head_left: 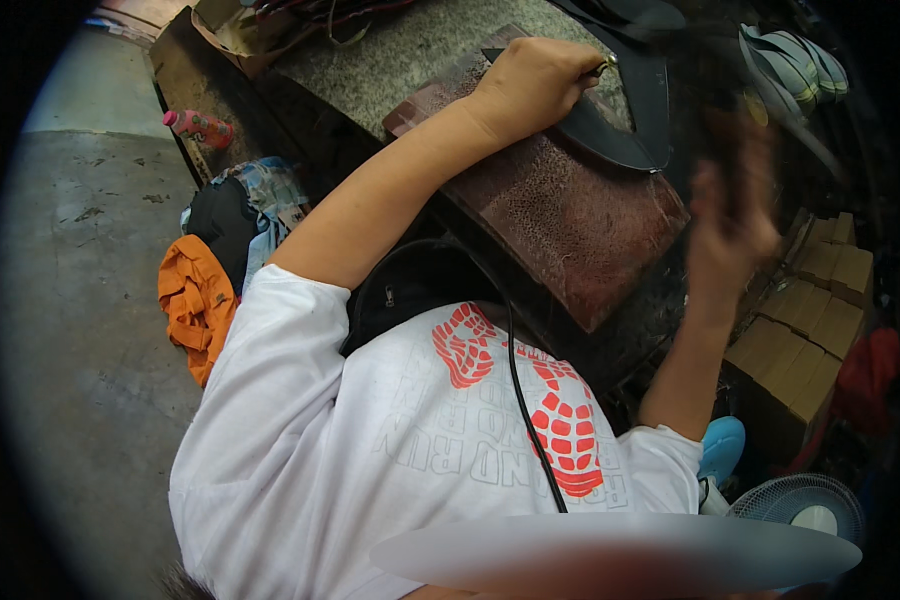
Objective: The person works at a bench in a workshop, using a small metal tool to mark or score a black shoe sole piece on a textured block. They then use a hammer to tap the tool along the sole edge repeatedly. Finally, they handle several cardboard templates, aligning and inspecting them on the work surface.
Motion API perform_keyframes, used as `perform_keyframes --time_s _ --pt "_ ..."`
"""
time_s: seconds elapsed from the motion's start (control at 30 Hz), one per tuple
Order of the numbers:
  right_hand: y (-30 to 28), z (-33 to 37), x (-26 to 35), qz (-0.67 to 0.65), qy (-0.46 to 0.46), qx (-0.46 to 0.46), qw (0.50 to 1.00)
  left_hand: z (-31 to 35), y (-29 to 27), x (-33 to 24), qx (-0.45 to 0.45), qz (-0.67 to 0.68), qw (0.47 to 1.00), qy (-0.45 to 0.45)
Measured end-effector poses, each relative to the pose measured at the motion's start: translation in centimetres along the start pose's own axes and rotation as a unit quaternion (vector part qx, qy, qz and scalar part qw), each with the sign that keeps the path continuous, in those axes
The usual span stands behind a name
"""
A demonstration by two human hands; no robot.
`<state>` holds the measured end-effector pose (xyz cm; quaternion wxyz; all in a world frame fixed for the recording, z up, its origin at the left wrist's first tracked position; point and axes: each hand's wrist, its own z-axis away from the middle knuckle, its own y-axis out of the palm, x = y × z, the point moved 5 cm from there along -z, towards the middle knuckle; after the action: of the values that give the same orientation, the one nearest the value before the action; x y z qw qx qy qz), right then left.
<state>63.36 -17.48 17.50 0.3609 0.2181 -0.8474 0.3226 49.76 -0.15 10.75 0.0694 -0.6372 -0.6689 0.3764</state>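
Your left hand is over the upper part of a worn brown board, its fingers curled closed on a small brass-coloured metal piece beside a black curved strip; you cannot tell whether they grip the strip too. The strip bends round across the board's upper right edge. Your right hand is in the air just past the board's right corner, its fingers spread apart, too blurred to tell whether they hold anything. The board's lower corner juts towards you, apart from your white T-shirt, and its upper edge overlaps the speckled grey tabletop. Grey floor runs down the left side.

An open cardboard carton at the upper left has contents you cannot identify; one pink-capped bottle lies nearby. Tan boxes at the right are packed too tightly to count. You have one orange cloth, one fan and one bundle of pale striped straps
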Motion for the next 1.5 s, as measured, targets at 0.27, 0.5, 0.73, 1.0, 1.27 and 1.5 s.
perform_keyframes --time_s 0.27,0.5,0.73,1.0,1.27,1.5 --pt "1.2 3.4 -4.5 0.259 -0.002 0.144 0.955 1.0 0.7 3.5 -0.026 0.178 0.96 -0.216" --pt "1.4 3.9 -5.1 0.27 0.018 0.118 0.955 1.3 1.0 4.2 0.004 0.22 0.946 -0.238" --pt "0.9 3.3 -4.5 0.255 0.029 0.127 0.958 0.9 1.1 3.9 0.016 0.133 0.977 -0.167" --pt "-2.3 -0.7 3.3 -0.135 -0.098 -0.057 0.984 0.1 0.6 0.6 0.013 0.046 0.999 -0.013" --pt "0.6 4.1 -5.5 0.242 -0.003 0.113 0.964 0.7 0.5 1.9 -0.013 0.091 0.986 -0.141" --pt "0.8 4.5 -4.9 0.26 0.042 0.122 0.957 1.3 1.5 3.6 0.024 0.228 0.943 -0.24"
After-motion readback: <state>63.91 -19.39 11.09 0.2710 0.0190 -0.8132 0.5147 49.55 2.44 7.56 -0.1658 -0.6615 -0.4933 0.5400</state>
